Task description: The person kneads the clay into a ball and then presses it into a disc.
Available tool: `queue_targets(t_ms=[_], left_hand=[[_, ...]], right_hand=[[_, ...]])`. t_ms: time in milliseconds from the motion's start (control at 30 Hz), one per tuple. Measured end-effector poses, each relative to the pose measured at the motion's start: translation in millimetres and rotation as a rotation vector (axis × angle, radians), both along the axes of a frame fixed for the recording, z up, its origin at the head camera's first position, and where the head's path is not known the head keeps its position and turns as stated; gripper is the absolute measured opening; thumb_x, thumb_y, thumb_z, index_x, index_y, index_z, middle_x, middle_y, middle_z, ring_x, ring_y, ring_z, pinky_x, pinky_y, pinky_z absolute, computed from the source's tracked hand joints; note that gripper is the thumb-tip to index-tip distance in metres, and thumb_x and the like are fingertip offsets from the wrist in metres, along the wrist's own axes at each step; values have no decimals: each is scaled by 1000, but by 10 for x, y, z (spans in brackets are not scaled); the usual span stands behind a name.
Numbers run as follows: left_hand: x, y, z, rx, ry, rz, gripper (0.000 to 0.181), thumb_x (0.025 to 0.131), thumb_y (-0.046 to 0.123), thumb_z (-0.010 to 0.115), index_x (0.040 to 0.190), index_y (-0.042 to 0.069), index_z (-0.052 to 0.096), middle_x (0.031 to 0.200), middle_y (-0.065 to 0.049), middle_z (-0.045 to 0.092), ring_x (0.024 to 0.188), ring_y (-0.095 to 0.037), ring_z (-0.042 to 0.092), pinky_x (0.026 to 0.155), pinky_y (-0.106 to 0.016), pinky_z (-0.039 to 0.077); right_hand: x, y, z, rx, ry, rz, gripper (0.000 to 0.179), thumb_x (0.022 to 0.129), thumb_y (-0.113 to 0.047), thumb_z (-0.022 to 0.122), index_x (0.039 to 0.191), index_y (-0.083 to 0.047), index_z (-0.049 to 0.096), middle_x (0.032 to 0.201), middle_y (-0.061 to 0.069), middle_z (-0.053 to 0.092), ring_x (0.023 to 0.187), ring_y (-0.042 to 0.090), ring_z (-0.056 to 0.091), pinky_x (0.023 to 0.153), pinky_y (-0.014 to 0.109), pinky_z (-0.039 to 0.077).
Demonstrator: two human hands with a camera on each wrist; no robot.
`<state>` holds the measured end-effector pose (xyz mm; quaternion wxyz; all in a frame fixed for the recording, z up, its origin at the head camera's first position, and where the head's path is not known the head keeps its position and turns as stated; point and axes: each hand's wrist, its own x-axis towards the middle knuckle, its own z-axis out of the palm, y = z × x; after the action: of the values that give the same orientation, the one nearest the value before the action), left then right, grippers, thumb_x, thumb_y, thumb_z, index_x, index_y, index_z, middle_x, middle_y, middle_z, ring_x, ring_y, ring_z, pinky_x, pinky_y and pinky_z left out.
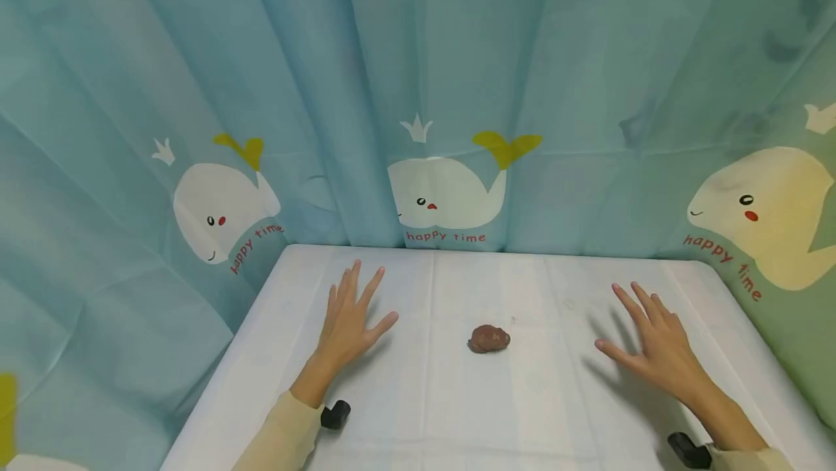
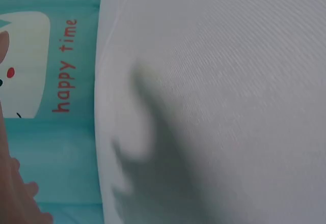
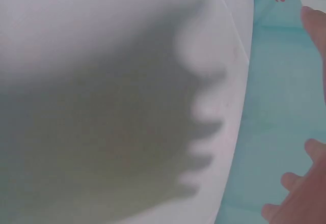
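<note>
A small, lumpy reddish-brown piece [image 1: 489, 339] that looks like clay or dough lies near the middle of the white table. To its left, my left hand [image 1: 345, 327] hovers over the table with fingers spread, holding nothing. On the far side, my right hand [image 1: 661, 347] is also spread in the air above the table, its shadow falling beneath it. Neither hand touches the brown lump. Only part of the left hand [image 2: 18, 193] shows at the edge of the left wrist view, and part of the right hand [image 3: 305, 196] in the right wrist view.
The white-covered table [image 1: 483, 413] ends at the back against a blue-green curtain [image 1: 451, 57] printed with whales, which also hangs along both sides. A black wrist device [image 1: 336, 415] is on the left arm, and another black device [image 1: 689, 450] on the right.
</note>
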<state>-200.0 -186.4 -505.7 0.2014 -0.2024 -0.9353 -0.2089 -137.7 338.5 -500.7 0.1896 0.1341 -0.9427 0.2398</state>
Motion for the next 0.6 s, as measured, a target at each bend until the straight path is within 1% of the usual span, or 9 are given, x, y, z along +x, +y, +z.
queue_targets(t_ms=[100,200,333,433,533,600], left_hand=[[-17,30,-14,64,-34,-32,86,92,50,70,164,25,30,166,-25,20,148,-51,27,109,-78,21],[-46,88,-26,125,-84,-56,85,93,47,71,164,25,30,166,-25,21,150,-47,26,110,-78,22],[-75,194,-52,182,-118,-82,84,93,46,71,163,23,32,165,-26,25,149,-45,27,111,-76,23],[-90,283,-81,232,-142,-100,82,93,44,71,162,21,34,164,-24,28,148,-45,31,111,-73,27],[-102,376,-103,281,-180,-125,81,94,43,71,162,21,33,164,-22,28,147,-45,33,110,-71,31],[-110,432,-107,297,-198,-140,81,95,43,70,162,20,32,164,-22,28,146,-46,34,109,-71,33]], right_hand=[[-61,-49,-13,-12,9,36,104,75,-34,90,162,-21,34,155,31,38,129,71,33,97,83,22],[-136,-126,-29,-23,37,79,102,74,-33,91,160,-18,37,151,30,44,130,67,35,101,78,24],[-212,-276,-38,-5,55,126,101,74,-33,91,159,-16,40,148,28,48,130,60,40,102,73,28],[-239,-409,-35,11,42,149,97,74,-32,91,158,-16,42,148,26,49,127,56,44,99,70,32],[-262,-548,-41,28,21,163,94,76,-31,90,156,-16,44,145,23,52,122,53,49,93,69,37],[-283,-647,-44,43,1,170,92,78,-33,90,156,-17,44,142,22,54,117,52,51,89,68,40]])
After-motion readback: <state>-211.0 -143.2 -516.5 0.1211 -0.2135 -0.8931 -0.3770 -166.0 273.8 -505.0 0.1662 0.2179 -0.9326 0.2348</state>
